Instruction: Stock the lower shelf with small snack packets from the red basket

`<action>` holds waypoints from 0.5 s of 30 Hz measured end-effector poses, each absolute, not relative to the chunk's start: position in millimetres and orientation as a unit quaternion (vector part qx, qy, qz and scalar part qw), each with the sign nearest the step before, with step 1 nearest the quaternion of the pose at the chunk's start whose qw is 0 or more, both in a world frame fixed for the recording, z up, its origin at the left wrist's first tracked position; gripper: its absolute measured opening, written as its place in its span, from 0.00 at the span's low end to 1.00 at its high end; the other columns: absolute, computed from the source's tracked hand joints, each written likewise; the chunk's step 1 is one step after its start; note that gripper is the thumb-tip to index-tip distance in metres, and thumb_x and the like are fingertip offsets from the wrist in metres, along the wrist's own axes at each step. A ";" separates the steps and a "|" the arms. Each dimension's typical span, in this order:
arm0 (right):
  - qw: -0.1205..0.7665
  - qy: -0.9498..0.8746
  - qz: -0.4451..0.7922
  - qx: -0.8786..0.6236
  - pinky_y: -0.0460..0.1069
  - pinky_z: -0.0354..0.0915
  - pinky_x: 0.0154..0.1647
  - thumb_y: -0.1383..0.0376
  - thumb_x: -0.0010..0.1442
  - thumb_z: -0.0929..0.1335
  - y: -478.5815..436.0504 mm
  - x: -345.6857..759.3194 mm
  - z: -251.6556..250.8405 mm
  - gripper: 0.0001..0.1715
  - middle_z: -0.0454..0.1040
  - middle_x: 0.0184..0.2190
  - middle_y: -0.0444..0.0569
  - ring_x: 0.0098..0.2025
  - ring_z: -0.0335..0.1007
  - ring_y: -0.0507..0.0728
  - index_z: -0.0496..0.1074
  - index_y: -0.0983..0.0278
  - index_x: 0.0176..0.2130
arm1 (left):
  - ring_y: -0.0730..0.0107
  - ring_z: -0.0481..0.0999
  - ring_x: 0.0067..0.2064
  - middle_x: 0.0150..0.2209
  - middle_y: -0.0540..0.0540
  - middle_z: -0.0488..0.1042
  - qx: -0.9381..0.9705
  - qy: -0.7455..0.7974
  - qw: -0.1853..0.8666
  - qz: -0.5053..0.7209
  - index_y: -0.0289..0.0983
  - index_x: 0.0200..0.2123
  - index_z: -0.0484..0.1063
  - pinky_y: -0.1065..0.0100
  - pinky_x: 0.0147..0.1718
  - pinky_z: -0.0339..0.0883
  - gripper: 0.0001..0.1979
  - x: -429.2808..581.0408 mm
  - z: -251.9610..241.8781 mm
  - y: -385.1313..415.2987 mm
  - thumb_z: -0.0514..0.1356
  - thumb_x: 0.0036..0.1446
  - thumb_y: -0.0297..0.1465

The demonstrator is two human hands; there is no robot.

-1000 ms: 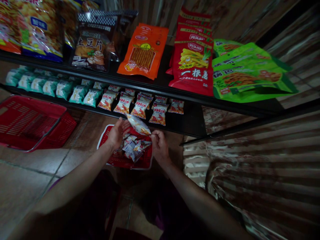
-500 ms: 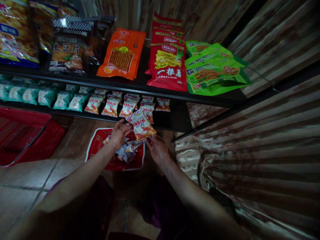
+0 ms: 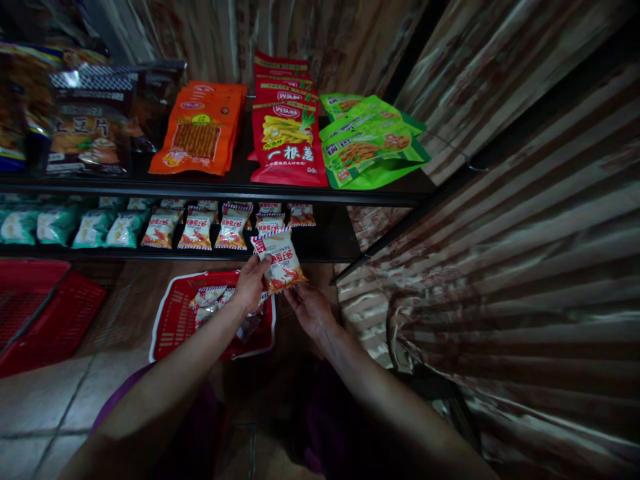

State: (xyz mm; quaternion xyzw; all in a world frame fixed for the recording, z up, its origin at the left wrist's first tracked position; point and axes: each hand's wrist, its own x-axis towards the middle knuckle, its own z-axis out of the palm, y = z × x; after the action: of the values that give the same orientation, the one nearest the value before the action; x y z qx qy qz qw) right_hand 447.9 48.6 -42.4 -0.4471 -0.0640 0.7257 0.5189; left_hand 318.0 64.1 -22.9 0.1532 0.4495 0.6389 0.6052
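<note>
A small white-and-orange snack bag [image 3: 281, 263] with a striped top edge is held up in front of the lower shelf. My left hand [image 3: 251, 283] grips it by its left side, thumb over the front. Just below the bag is my right hand [image 3: 313, 308], palm turned up and fingers stretched out; its fingertips reach the bag's bottom edge, and whether they press on it I cannot tell. Under my left forearm stands a red basket [image 3: 167, 327] with a white rim, holding several similar bags [image 3: 207, 297], partly hidden by the arm.
Matching bags [image 3: 196, 228] and green ones [image 3: 90, 228] line the lower shelf [image 3: 330, 233]. Above are orange packets [image 3: 197, 130], red packets [image 3: 287, 127], green packets [image 3: 373, 143] and brown bags [image 3: 93, 127]. Another red basket [image 3: 75, 313] stands left. A black post [image 3: 500, 140] and curtain [image 3: 540, 280] border the right.
The view has shifted, with the shelves now further left and lower. My left thumb now lies over the bag's front, and the bag is more upright. My right hand is slightly lower.
</note>
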 end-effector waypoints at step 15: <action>0.498 -0.107 0.717 -0.476 0.45 0.72 0.30 0.73 0.49 0.70 44.6 438.5 -35.5 0.06 0.75 0.23 0.41 0.26 0.73 0.49 0.70 0.64 0.26 | 0.73 0.73 0.27 0.26 0.53 0.74 0.123 0.506 0.543 0.658 0.37 0.28 0.68 0.69 0.32 0.68 0.18 307.9 -31.8 71.3 0.70 0.39 0.39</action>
State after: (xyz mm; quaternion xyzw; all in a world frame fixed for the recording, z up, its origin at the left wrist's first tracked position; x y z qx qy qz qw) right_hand 438.5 44.6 -35.5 -0.4762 -0.1070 0.7171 0.4975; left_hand 307.9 71.3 -31.8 0.1234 0.5059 0.6585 0.5434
